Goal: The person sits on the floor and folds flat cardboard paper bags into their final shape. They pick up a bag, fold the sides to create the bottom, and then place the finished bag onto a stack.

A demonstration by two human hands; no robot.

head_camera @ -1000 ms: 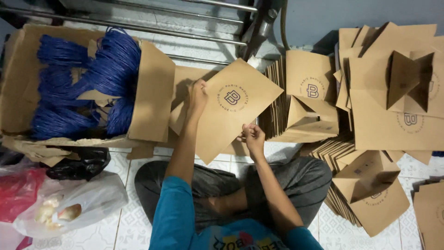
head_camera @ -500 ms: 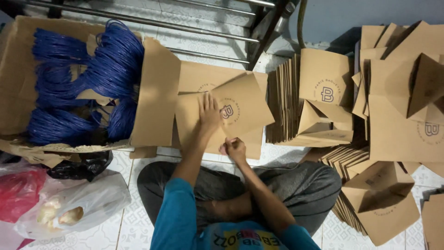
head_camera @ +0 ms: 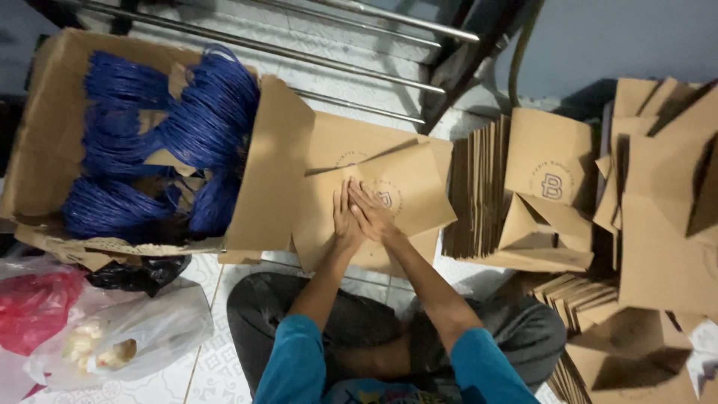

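My left hand [head_camera: 345, 219] and my right hand [head_camera: 372, 213] lie flat, side by side, on a brown kraft paper bag [head_camera: 407, 196] with a round printed mark. The bag rests on a low stack of flat bags [head_camera: 340, 142] on the floor in front of my crossed legs. Both palms press down on it and the fingers point away from me. Neither hand grips anything.
A big cardboard box [head_camera: 269, 172] of blue cord bundles [head_camera: 202, 120] stands at the left. Upright stacks of folded bags [head_camera: 479, 187] and opened bags [head_camera: 658, 224] fill the right. Plastic bags [head_camera: 112, 337] lie at the lower left. Metal rails [head_camera: 314, 52] run behind.
The paper bag, held up one second ago, has come down onto the flat stack. Both hands have moved together and now press flat on it.
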